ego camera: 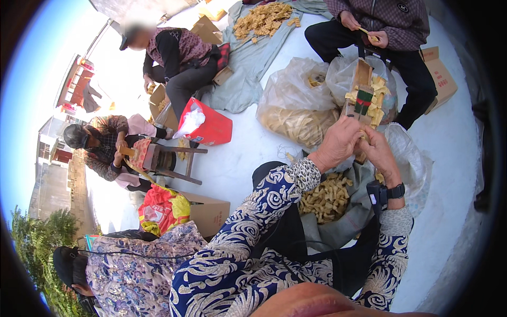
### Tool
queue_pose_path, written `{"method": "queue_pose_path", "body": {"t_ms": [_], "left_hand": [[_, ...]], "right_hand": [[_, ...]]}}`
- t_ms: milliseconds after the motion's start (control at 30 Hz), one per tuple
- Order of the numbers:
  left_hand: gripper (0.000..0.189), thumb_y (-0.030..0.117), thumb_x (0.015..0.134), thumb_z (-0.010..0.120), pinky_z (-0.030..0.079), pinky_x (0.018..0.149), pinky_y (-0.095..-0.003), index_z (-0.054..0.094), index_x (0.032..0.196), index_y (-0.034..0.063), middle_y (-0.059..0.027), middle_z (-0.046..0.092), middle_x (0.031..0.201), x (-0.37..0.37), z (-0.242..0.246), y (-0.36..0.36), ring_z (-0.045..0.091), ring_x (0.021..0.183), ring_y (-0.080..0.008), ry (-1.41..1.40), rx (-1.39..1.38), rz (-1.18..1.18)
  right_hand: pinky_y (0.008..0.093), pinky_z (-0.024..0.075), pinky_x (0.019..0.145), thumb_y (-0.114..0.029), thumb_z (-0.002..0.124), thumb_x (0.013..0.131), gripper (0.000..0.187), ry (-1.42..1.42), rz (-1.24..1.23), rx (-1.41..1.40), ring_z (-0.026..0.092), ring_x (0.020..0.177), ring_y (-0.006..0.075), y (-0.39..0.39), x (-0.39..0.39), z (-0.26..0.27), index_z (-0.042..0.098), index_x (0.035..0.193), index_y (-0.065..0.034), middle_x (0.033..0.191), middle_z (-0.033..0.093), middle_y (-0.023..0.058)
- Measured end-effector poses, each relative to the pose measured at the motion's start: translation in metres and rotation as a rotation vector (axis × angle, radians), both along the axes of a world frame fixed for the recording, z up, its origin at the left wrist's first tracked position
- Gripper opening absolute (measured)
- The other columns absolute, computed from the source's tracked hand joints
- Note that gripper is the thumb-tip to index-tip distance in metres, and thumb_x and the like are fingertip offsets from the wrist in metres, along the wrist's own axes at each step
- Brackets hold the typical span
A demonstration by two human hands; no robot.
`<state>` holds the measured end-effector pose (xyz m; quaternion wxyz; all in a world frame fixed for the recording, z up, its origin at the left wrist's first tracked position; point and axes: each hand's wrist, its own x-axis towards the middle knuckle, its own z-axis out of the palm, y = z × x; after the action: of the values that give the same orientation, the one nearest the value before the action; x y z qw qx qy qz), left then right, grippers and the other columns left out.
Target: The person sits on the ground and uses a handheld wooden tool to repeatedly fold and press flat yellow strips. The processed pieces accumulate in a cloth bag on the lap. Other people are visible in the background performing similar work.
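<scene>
My left hand [340,143] and my right hand [380,153] meet in front of me, fingertips pinched together on a small pale-yellow strip [363,136]. Fingers cover most of that strip. Just beyond them is a narrow wooden board [362,75] with a green and red block or wrapped piece [363,100] on it. Loose pale-yellow folded strips [378,97] lie beside this block, along the board's right side. Below my hands, between my legs, an open grey-green sack [348,226] holds many short yellowish pieces [324,196]. A dark watch-like device [382,193] is on my right wrist.
Clear plastic bags [291,99] of strips stand beyond my left hand. Across from me a seated person [376,31] handles a strip. Other people sit at left, near a wooden stool [174,164], a red bag [210,125] and cardboard boxes [212,214]. Folded pieces [263,20] cover a cloth.
</scene>
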<state>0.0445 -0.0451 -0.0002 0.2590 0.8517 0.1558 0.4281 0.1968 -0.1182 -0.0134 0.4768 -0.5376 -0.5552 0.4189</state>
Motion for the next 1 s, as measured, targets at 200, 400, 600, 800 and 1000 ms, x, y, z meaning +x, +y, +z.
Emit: {"method": "queue_pose_path", "body": {"t_ms": [200, 400, 600, 800, 1000], "left_hand": [[0.004, 0.003, 0.087, 0.060, 0.044, 0.063, -0.0318, 0.057, 0.089, 0.0028, -0.0088, 0.058, 0.080, 0.008, -0.008, -0.002, 0.056, 0.073, -0.0226, -0.015, -0.188, 0.140], [0.009, 0.015, 0.093, 0.060, 0.050, 0.064, -0.0210, 0.060, 0.090, 0.0065, 0.0001, 0.064, 0.084, 0.006, -0.018, 0.015, 0.060, 0.071, -0.0069, -0.263, -1.480, -0.279], [0.015, 0.014, 0.093, 0.059, 0.053, 0.071, -0.0243, 0.063, 0.101, 0.0022, -0.0035, 0.067, 0.091, 0.003, -0.016, 0.016, 0.064, 0.078, -0.0098, -0.261, -1.502, -0.391], [0.032, -0.010, 0.073, 0.062, 0.046, 0.068, -0.0186, 0.055, 0.102, 0.0018, -0.0008, 0.058, 0.089, -0.002, 0.000, 0.014, 0.053, 0.075, -0.0065, 0.030, -0.910, -0.178], [0.022, -0.004, 0.075, 0.065, 0.046, 0.061, -0.0200, 0.057, 0.096, 0.0003, 0.0006, 0.060, 0.080, 0.003, -0.011, 0.009, 0.054, 0.066, -0.0060, -0.048, -0.477, -0.008]], "right_hand": [[0.0369, 0.0476, 0.072, -0.010, 0.062, 0.083, 0.022, -0.345, -0.248, 0.082, 0.061, 0.081, 0.0294, -0.003, -0.002, 0.015, 0.054, 0.103, -0.0034, 0.087, 0.060, 0.0145], [0.0372, 0.0510, 0.073, -0.008, 0.066, 0.079, 0.025, -0.531, -0.250, 0.383, 0.064, 0.090, 0.0324, -0.009, -0.007, 0.026, 0.057, 0.103, -0.0083, 0.098, 0.064, 0.0105], [0.0341, 0.0509, 0.062, -0.022, 0.066, 0.082, 0.019, -0.728, -0.269, 0.548, 0.065, 0.079, 0.0267, -0.006, 0.002, 0.007, 0.061, 0.097, -0.0107, 0.089, 0.066, 0.0054], [0.0290, 0.0476, 0.058, -0.024, 0.067, 0.083, 0.019, -0.398, -0.171, 0.225, 0.062, 0.064, 0.0178, -0.007, 0.007, 0.006, 0.068, 0.093, -0.0078, 0.071, 0.063, 0.0029], [0.0200, 0.0440, 0.058, -0.027, 0.066, 0.090, 0.028, 0.259, -0.099, -0.095, 0.053, 0.065, 0.0032, -0.006, 0.009, 0.006, 0.070, 0.102, -0.0023, 0.073, 0.059, -0.0070]]}}
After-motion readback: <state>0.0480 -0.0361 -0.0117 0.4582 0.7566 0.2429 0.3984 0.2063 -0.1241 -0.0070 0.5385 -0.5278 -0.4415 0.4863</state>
